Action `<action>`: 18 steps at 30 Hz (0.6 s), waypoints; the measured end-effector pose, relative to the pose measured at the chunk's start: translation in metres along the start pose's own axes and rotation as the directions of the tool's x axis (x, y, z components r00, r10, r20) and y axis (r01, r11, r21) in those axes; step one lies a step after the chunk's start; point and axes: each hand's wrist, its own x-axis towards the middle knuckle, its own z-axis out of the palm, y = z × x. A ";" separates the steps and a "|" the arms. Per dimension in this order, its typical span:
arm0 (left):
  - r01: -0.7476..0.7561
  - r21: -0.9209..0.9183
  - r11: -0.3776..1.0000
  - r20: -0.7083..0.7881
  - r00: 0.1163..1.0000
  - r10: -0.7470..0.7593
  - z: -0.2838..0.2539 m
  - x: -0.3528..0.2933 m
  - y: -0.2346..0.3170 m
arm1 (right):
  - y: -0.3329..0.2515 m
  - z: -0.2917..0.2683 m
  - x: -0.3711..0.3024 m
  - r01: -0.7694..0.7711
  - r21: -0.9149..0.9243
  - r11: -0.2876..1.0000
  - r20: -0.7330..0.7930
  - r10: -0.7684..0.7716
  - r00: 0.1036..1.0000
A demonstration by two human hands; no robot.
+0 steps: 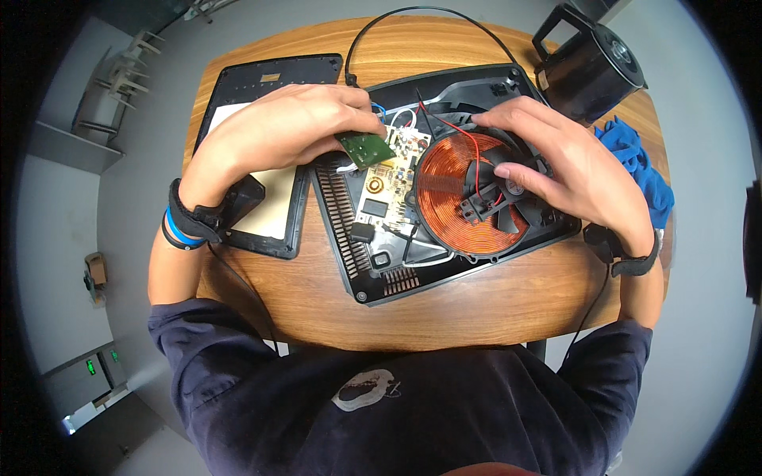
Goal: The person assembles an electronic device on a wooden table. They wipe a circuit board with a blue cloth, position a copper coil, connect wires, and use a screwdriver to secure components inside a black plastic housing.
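At the centre of the frame an opened black plastic cooker base (373,274) lies flat on the round wooden table (444,313), so its insides face up within reach of both hands. The left hand (278,135), coming in from the left, pinches a small green circuit board (365,149) between thumb and fingertips and holds it tilted above the base's upper left part, with thin wires running from there down into the shell. The right hand (567,170) lies spread and loosely curled over the flat copper-coloured coil disc (456,194) right of centre, fingertips on its black hub; it closes on nothing, and seems to steady the coil.

The shell works as a shallow tray: it holds the coil, a pale main circuit board (389,186) beside it, and red and black wires. The black glass top panel (266,79) lies apart at upper left. A black jug (591,67) stands at upper right, its contents hidden, with a blue cloth (639,166) just below it.
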 end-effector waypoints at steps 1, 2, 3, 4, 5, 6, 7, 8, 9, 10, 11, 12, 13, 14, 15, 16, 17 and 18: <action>0.003 0.007 1.000 -0.008 1.000 -0.003 0.000 0.001 0.001 | 0.000 0.000 0.003 0.003 -0.011 1.000 -0.012 -0.003 1.000; 0.006 0.014 1.000 -0.016 1.000 -0.006 0.001 0.002 0.003 | -0.001 0.001 0.008 0.031 -0.027 0.999 -0.022 -0.031 0.999; 0.010 0.020 1.000 -0.024 1.000 -0.009 0.001 0.003 0.004 | 0.000 0.002 0.012 0.054 -0.034 0.998 -0.040 -0.055 0.998; 0.027 0.022 0.999 -0.015 1.000 -0.026 0.002 0.005 0.006 | 0.002 0.006 0.017 0.079 -0.041 0.996 -0.055 -0.081 0.995; 0.044 0.023 0.999 -0.006 0.999 -0.044 0.002 0.006 0.008 | 0.003 0.008 0.020 0.103 -0.049 0.993 -0.071 -0.107 0.992; 0.061 0.025 0.998 0.003 0.998 -0.061 0.003 0.007 0.009 | 0.002 0.008 0.023 0.093 -0.046 0.995 -0.047 -0.096 0.994; 0.062 0.036 0.997 0.009 0.998 -0.063 0.003 0.006 0.010 | 0.001 0.008 0.024 0.083 -0.043 0.996 -0.024 -0.084 0.996; 0.064 0.048 0.997 0.015 0.998 -0.064 0.003 0.005 0.010 | 0.001 0.008 0.025 0.072 -0.040 0.997 -0.001 -0.072 0.997; 0.065 0.059 0.996 0.021 0.998 -0.066 0.004 0.004 0.010 | 0.001 0.009 0.026 0.084 -0.054 0.995 0.004 -0.084 0.996; 0.067 0.060 0.996 0.008 0.998 -0.068 0.004 0.001 0.010 | 0.002 0.010 0.025 0.095 -0.064 0.993 0.006 -0.095 0.995; 0.070 0.062 0.996 -0.005 0.998 -0.070 0.006 -0.002 0.008 | 0.003 0.010 0.024 0.105 -0.074 0.992 0.008 -0.105 0.994; 0.072 0.063 0.995 -0.018 0.997 -0.071 0.006 -0.006 0.006 | 0.004 0.010 0.022 0.109 -0.076 0.991 0.017 -0.108 0.994; 0.052 0.085 0.995 -0.047 0.998 -0.049 0.006 -0.009 0.005 | 0.005 0.010 0.020 0.112 -0.077 0.991 0.025 -0.110 0.994; 0.033 0.108 0.994 -0.076 0.997 -0.025 0.006 -0.012 0.004 | 0.006 0.010 0.018 0.113 -0.079 0.990 0.032 -0.111 0.993; 0.014 0.131 0.991 -0.105 0.994 0.000 0.006 -0.014 0.002 | 0.007 0.010 0.016 0.106 -0.078 0.991 0.033 -0.103 0.994; 0.027 0.161 0.987 -0.146 0.989 -0.004 0.006 -0.016 0.001 | 0.006 0.009 0.015 0.104 -0.078 0.992 0.036 -0.101 0.994; 0.042 0.191 0.981 -0.187 0.982 -0.006 0.006 -0.018 -0.002 | 0.006 0.008 0.014 0.102 -0.078 0.992 0.039 -0.099 0.994; 0.058 0.221 0.974 -0.227 0.974 -0.006 0.006 -0.020 -0.003 | 0.005 0.008 0.013 0.099 -0.076 0.992 0.038 -0.096 0.995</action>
